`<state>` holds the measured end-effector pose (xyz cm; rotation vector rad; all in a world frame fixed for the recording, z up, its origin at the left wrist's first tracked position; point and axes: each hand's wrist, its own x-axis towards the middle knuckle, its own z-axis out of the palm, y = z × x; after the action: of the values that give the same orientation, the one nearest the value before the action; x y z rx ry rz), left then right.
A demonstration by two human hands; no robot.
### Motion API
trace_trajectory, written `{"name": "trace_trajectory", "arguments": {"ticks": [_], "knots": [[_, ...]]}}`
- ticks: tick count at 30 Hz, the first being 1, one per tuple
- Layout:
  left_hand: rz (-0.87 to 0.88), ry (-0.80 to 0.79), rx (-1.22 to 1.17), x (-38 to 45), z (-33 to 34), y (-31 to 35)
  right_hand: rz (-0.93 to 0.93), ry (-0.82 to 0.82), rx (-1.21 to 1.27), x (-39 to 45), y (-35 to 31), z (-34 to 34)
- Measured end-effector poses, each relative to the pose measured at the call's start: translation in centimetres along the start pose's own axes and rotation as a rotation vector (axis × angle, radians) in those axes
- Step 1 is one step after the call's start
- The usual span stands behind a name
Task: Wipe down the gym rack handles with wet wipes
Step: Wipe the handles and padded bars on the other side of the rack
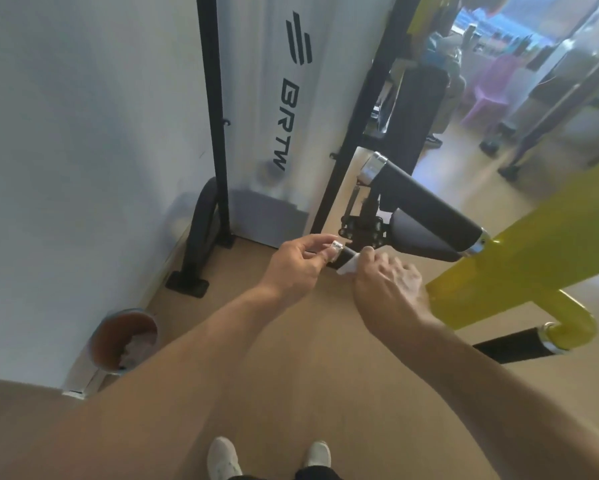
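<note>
A short black handle (344, 257) with a chrome end cap (336, 247) sticks out from the yellow gym machine frame (520, 258) at mid frame. My left hand (298, 265) pinches the chrome end cap between thumb and fingers. My right hand (388, 289) wraps a white wet wipe (349, 268) around the black grip just right of the cap; most of the wipe is hidden under my fingers. A second black handle (513, 348) with a chrome collar projects from the yellow tube at lower right.
Two large black padded rollers (426, 202) sit just above the handle. A white panel with black lettering (284, 126) and black uprights (215, 116) stand behind. A brown bin (125, 341) holding used wipes sits by the wall at lower left. Purple chairs (488, 84) are far right.
</note>
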<state>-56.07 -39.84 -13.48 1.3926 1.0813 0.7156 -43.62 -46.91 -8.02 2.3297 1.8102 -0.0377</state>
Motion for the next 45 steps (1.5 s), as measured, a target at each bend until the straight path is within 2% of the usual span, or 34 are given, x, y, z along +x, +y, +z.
{"name": "trace_trajectory", "arguments": {"ticks": [4, 6, 11, 14, 15, 17, 20, 23, 25, 28, 30, 31, 35, 39, 42, 45], "knots": [[-0.038, 0.047, -0.041, 0.2, -0.3, 0.2, -0.177, 0.081, 0.164, 1.9, -1.1, 1.0], [-0.047, 0.059, -0.031, 0.1, -0.1, 0.4, -0.217, 0.086, 0.141, 2.0, -1.2, 1.1], [-0.02, 0.062, 0.033, 0.1, 0.9, 0.6, -0.06, -0.126, -0.406, -0.2, 1.9, 0.2], [-0.012, 0.051, 0.044, -0.1, 1.2, 1.0, -0.134, -0.127, -0.727, -1.4, 3.3, 0.7], [-0.009, 0.055, 0.042, -0.2, 1.2, 1.2, -0.174, -0.098, -0.764, -1.2, 3.4, 0.9], [-0.017, 0.077, 0.05, -0.3, 1.3, 1.5, -0.229, -0.019, -0.666, -0.2, 3.3, 1.2], [-0.055, 0.122, 0.058, -0.5, 1.2, 1.8, -0.305, 0.122, -0.37, 2.1, 1.7, 1.7], [-0.096, 0.177, 0.03, -0.4, 1.0, 1.9, -0.344, 0.208, -0.236, 3.3, 0.4, 2.2], [-0.11, 0.202, 0.004, -0.3, 1.2, 1.8, -0.312, 0.15, -0.29, 2.8, 1.2, 1.9], [-0.086, 0.21, -0.022, -0.3, 2.2, 1.7, -0.301, 0.019, -0.668, 0.4, 3.9, 1.8], [-0.081, 0.203, -0.033, -0.4, 2.7, 1.5, -0.284, 0.012, -0.851, -0.9, 5.3, 1.7], [-0.085, 0.202, -0.042, -0.4, 2.8, 1.5, -0.287, 0.027, -0.857, -1.0, 5.5, 1.7], [-0.077, 0.213, -0.009, -0.1, 2.6, 1.7, -0.327, 0.122, -0.486, 1.6, 3.1, 1.3], [-0.055, 0.202, 0.043, 0.2, 2.1, 1.7, -0.276, 0.128, -0.156, 2.4, 0.7, 1.8], [-0.065, 0.236, 0.038, 0.1, 1.8, 1.4, -0.215, 0.101, -0.175, 0.6, 1.9, 1.6], [-0.072, 0.239, 0.018, -0.4, 1.8, 1.2, -0.17, 0.078, -0.354, -1.0, 3.2, 0.8]]}}
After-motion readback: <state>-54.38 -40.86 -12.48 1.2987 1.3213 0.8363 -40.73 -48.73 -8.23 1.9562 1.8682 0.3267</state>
